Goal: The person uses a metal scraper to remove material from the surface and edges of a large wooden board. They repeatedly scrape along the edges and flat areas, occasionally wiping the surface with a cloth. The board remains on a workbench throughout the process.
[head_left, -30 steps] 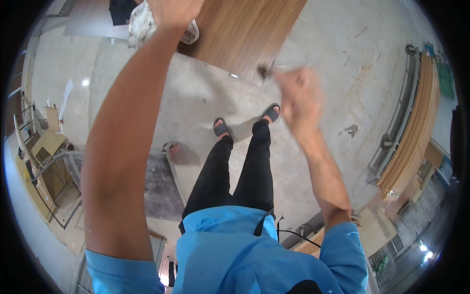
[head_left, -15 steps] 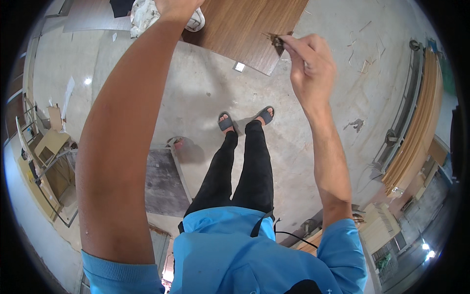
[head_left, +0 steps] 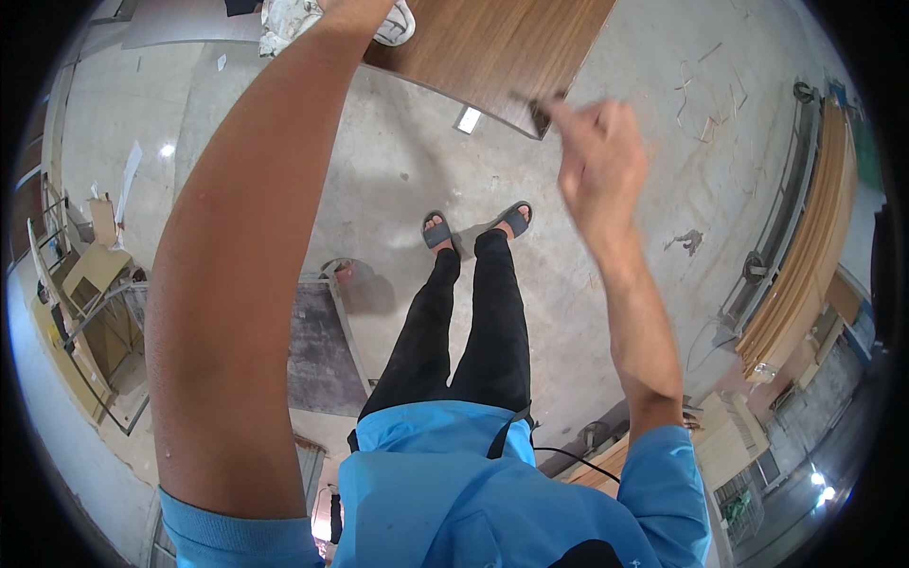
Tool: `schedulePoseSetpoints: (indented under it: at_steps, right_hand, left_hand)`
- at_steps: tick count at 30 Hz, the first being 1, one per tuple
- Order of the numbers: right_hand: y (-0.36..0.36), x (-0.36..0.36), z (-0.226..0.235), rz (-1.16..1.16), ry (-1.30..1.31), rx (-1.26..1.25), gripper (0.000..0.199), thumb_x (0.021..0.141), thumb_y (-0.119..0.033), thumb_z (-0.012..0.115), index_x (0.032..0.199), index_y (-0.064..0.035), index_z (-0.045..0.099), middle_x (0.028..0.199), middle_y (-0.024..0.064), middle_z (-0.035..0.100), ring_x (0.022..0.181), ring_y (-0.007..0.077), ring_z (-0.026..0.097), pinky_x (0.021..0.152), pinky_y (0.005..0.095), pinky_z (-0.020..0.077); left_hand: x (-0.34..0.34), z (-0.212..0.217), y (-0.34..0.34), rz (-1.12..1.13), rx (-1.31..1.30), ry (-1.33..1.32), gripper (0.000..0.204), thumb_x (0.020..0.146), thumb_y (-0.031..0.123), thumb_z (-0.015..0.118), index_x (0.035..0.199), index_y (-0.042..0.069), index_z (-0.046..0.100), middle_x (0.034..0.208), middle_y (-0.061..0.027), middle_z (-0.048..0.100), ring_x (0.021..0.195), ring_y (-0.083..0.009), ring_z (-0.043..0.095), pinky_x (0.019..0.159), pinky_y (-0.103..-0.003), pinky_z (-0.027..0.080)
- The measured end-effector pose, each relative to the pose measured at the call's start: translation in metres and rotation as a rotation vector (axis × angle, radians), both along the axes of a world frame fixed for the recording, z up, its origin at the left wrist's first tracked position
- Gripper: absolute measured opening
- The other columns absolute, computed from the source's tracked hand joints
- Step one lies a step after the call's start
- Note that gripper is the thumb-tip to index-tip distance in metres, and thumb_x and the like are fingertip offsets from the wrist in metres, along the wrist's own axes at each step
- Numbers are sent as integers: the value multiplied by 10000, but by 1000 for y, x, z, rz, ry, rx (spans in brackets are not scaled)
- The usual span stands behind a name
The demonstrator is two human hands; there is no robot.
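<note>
My right hand (head_left: 606, 161) is raised near the close corner of a brown wood-grain board (head_left: 492, 47). Its thumb and fingers are pinched on a small, dark, thin piece (head_left: 538, 112), which motion blurs; its kind cannot be made out. At the top edge my left hand (head_left: 358, 9) reaches over the board's left side, its fingers cut off by the frame. A white cloth-like bundle with dark marks (head_left: 287, 26) shows on both sides of that wrist. Whether the left hand grips it is hidden.
Below the board's near edge lies a small white rectangle (head_left: 467, 119) on the concrete floor. Thin wood strips (head_left: 705, 114) are scattered at the right. Long tan boards (head_left: 805, 227) are stacked along the right side. A dark-topped panel (head_left: 325, 350) stands to my left.
My right hand has moved down slightly toward me with the dark piece. The left arm has shifted slightly up and right in view, as has the board.
</note>
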State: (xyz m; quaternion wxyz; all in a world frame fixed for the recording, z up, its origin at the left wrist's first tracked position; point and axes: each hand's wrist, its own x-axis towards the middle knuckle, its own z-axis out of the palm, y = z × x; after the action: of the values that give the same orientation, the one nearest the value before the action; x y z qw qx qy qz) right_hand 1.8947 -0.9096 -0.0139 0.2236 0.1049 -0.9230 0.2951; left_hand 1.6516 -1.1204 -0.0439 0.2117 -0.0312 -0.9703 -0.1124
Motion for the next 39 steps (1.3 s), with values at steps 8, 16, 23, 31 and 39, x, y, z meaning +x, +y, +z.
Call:
schedulePoseSetpoints:
  at_steps: [8, 16, 23, 31, 39]
  right_hand:
    - [5, 19, 7, -123, -75, -115, 380, 814, 122, 736, 1137, -56, 826, 841, 48, 674, 779, 209, 622, 674, 359, 514]
    - [39, 22, -4, -292, -581, -1238, 274, 1034, -18, 698, 1299, 29, 752, 1064, 43, 753, 912, 106, 667, 770, 287, 555]
    - [23, 76, 17, -278, -460, -1258, 354, 1019, 44, 692, 1373, 36, 701, 1105, 69, 757, 992, 123, 699, 863, 286, 578]
    - [21, 96, 21, -299, -520, -1200, 322, 996, 54, 733, 1317, 38, 714, 1079, 69, 769, 983, 113, 712, 855, 269, 578]
    - [38, 106, 17, -240, -792, -1180, 193, 973, 44, 762, 1165, 21, 761, 908, 19, 735, 789, 81, 633, 735, 263, 524]
  left_hand:
    - [1, 2, 0, 11, 6, -59, 616, 1081, 437, 510, 1525, 14, 571, 1641, -213, 494, 1557, -405, 389, 1295, -594, 243]
    - [44, 38, 0, -359, 154, 283, 483, 1031, 225, 630, 1453, -8, 605, 1568, -234, 564, 1515, -421, 442, 1275, -541, 278]
    - [249, 63, 84, -443, 976, -563, 336, 949, 147, 851, 1215, 19, 691, 1018, -66, 738, 844, -128, 656, 744, -296, 541]
    - [269, 53, 103, -357, 1296, -829, 99, 1013, 53, 740, 976, -29, 699, 757, -54, 729, 689, -87, 671, 610, -264, 530]
    - [269, 44, 63, -578, 1041, -952, 115, 1021, -34, 613, 1017, -21, 728, 756, -46, 710, 645, -116, 682, 589, -277, 535]
